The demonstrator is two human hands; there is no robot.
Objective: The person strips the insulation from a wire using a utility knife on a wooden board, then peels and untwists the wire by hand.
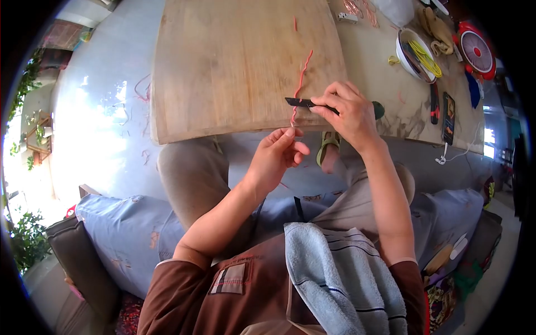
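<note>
A thin, wavy red wire (302, 78) lies over the wooden board (234, 61), running away from me. Its near end shows bare, pale metal and is pinched between the thumb and fingers of my left hand (279, 149), just off the board's front edge. My right hand (349, 111) grips a black knife blade (298, 103) with a slanted tip, pointing left. The blade lies across the wire, a little beyond my left fingertips. Whether it cuts into the red covering, I cannot tell. A short red piece (295, 23) rests farther up the board.
On the table's right stand a white bowl (401, 53) with yellow wire, a red round fan (477, 51), a phone (448, 118) with a white cable, and a red-black tool (434, 104). Copper wires (363, 8) lie at the back. A blue towel (340, 279) hangs over my chest.
</note>
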